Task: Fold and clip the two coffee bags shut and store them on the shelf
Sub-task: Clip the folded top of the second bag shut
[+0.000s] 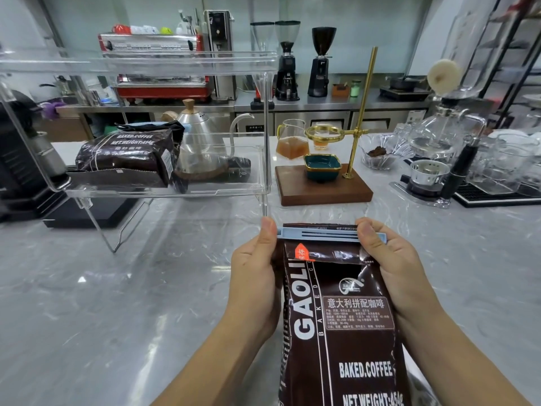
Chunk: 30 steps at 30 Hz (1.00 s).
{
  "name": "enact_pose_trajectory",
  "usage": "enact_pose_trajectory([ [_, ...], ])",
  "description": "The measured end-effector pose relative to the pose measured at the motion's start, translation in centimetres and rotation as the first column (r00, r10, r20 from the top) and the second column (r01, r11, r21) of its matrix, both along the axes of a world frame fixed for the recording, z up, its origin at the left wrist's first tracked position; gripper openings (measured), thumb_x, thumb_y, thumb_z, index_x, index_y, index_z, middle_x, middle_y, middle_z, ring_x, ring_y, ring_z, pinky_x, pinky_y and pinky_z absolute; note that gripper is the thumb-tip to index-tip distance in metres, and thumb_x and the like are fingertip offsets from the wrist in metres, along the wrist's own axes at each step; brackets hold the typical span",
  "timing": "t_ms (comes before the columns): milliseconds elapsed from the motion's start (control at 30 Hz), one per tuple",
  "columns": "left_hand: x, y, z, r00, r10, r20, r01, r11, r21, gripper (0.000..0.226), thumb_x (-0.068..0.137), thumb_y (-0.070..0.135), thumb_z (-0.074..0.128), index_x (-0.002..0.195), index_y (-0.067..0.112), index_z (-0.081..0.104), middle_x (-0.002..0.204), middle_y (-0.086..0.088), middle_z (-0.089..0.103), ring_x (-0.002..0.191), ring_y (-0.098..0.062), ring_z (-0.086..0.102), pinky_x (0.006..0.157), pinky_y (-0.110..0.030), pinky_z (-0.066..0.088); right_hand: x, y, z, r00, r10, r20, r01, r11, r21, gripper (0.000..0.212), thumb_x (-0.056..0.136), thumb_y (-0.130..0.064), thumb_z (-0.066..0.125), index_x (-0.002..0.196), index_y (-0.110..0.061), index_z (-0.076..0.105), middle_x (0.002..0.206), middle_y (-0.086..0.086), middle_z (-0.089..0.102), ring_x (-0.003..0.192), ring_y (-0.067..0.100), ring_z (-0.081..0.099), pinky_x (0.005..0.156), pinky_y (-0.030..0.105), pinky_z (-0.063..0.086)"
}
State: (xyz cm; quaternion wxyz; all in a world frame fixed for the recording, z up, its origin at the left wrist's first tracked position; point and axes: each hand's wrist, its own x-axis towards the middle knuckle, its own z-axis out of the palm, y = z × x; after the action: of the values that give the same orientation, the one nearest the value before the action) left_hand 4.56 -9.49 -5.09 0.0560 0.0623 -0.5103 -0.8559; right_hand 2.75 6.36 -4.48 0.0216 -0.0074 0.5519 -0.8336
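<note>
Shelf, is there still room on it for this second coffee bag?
Yes. The clear shelf is bare on its right half, between the first coffee bag and the right wall. The counter in front is bare too. Right of the wooden board it is crowded with glassware.

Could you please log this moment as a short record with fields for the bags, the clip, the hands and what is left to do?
bag in hand: brown coffee bag, upright, top folded over
clip: light blue bag clip across the folded top
left hand: thumb pressing the clip's left end
right hand: thumb pressing the clip's right end
other bag: second coffee bag lying on the clear acrylic shelf, blue clip at its top
surface: grey marble counter
remaining: put the held bag on the shelf
</note>
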Motion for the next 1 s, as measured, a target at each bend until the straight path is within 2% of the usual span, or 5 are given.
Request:
enact_pose_trajectory([
  [200, -0.1, -0.1, 0.0, 0.999, -0.033, -0.001, 0.033, 0.999, 0.018, 0.047, 0.093, 0.045, 0.049, 0.095, 0.008, 0.079, 0.099, -0.021, 0.078, 0.085, -0.031, 0.077, 0.079, -0.042, 0.063, 0.0, 0.2, 0.2, 0.999, 0.013, -0.042, -0.013, 1.000, 0.004, 0.011, 0.084, -0.023, 0.063, 0.091, -0.015, 0.063, 0.085, 0.018, 0.074, 0.066, 0.028, 0.071, 0.061, 0.040, 0.061],
  [333, -0.1, -0.3, 0.1, 0.998, -0.064, -0.006, 0.064, 0.997, 0.030, 0.045, 0.087, 0.046, 0.052, 0.095, 0.010, 0.078, 0.098, -0.020, 0.079, 0.082, -0.028, 0.077, 0.079, -0.042, 0.063, 0.1, 0.7, 0.8, 0.994, 0.061, -0.096, -0.055, 0.997, 0.062, 0.017, 0.074, -0.024, 0.069, 0.088, -0.015, 0.067, 0.085, 0.018, 0.075, 0.067, 0.028, 0.073, 0.056, 0.037, 0.061],
  [533, 0.6, -0.1, 0.9, 0.983, -0.170, -0.065, 0.175, 0.982, 0.073, 0.054, 0.084, 0.044, 0.053, 0.109, 0.001, 0.071, 0.063, -0.005, 0.074, 0.045, -0.008, 0.066, 0.042, -0.019, 0.052, 0.5, 1.1, 1.7, 0.977, -0.012, -0.214, 0.037, 0.993, 0.114, 0.020, 0.055, -0.024, 0.077, 0.074, -0.019, 0.072, 0.073, 0.018, 0.075, 0.059, 0.029, 0.073, 0.046, 0.032, 0.057],
  [767, 0.5, 1.0, 3.0, 0.976, -0.078, -0.202, 0.069, 0.996, -0.050, 0.029, 0.067, 0.028, 0.077, 0.091, 0.012, 0.080, 0.090, -0.017, 0.079, 0.078, -0.027, 0.075, 0.071, -0.038, 0.062, 0.8, 1.8, 2.8, 0.880, -0.108, -0.463, 0.176, 0.979, 0.107, 0.032, 0.055, -0.038, 0.089, 0.076, -0.020, 0.072, 0.068, 0.010, 0.073, 0.057, 0.024, 0.071, 0.051, 0.033, 0.059],
  [1000, 0.4, 1.0, 4.6, 0.899, -0.066, -0.432, 0.039, 0.997, -0.071, 0.044, 0.048, 0.048, 0.095, 0.083, 0.025, 0.080, 0.084, -0.005, 0.081, 0.077, -0.014, 0.076, 0.066, -0.024, 0.058, 1.4, 2.8, 5.9, 0.664, -0.063, -0.745, 0.254, 0.956, 0.146, 0.018, 0.073, -0.043, 0.080, 0.084, -0.033, 0.070, 0.088, -0.008, 0.078, 0.085, 0.014, 0.074, 0.072, 0.025, 0.058],
])
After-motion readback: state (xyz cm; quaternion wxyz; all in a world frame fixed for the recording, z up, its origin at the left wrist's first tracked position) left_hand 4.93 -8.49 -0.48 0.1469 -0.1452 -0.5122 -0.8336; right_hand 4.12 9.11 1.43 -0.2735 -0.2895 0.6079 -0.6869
